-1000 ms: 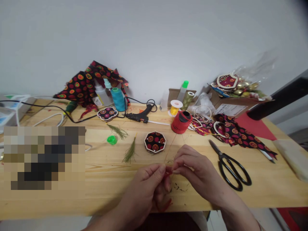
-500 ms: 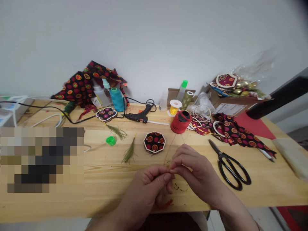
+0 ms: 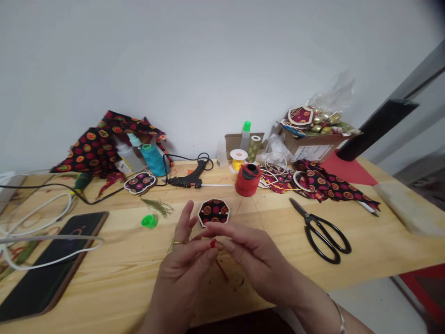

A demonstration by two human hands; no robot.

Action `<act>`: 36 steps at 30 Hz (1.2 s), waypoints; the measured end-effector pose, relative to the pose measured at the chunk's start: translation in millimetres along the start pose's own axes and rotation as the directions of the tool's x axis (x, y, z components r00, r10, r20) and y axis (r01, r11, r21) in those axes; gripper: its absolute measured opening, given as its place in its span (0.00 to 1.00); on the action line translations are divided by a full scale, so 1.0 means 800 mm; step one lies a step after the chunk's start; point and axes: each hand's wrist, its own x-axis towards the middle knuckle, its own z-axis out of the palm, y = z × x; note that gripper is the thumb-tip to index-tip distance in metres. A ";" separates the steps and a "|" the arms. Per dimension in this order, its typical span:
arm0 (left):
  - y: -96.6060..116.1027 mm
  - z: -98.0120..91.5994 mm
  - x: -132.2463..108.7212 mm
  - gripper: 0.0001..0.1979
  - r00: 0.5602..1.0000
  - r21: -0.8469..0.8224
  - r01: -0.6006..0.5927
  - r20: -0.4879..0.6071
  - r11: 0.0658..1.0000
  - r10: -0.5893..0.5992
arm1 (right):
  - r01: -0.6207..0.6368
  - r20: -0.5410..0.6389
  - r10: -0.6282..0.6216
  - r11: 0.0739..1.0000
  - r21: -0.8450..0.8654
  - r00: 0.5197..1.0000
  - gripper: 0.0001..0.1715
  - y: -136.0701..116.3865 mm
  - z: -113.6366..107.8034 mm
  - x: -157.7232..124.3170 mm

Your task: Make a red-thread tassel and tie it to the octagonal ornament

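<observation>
Close together over the near part of the table, both hands work at a small piece of red thread. My left hand pinches it between thumb and forefinger, its other fingers raised. The fingertips of my right hand are pinched at the same red piece, and its strand hangs below. Just beyond the fingers lies an octagonal wood-rimmed ornament with dark patterned fabric, partly covered by my hands. A red thread spool stands farther back, with thin strands running from it toward me. To the right lie black-handled scissors.
A glue gun, yellow thread spool and teal thread cone are at the back. On the left are a phone, white cable and green cap. Patterned fabric and a cardboard box occupy the right.
My view has shifted, so table items sit farther left in the picture. Both hands have moved left, now partly covering the ornament, and a red piece shows between the fingertips.
</observation>
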 end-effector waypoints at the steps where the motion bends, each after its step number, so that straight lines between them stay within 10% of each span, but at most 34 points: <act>1: 0.000 0.000 0.000 0.01 1.000 -0.037 0.029 -0.008 0.999 -0.029 | -0.011 0.041 0.010 0.999 0.046 0.999 0.20 -0.001 0.004 0.000; 16: 0.000 0.002 0.003 0.03 0.978 -0.402 0.201 0.039 0.893 -0.203 | -0.034 -0.029 0.031 0.996 -0.087 0.999 0.12 0.012 0.015 -0.001; 36: 0.024 -0.021 0.024 0.12 0.953 -0.540 0.243 -0.024 0.806 -0.303 | -0.082 -0.191 -0.006 0.891 -0.446 0.982 0.12 0.017 -0.047 -0.001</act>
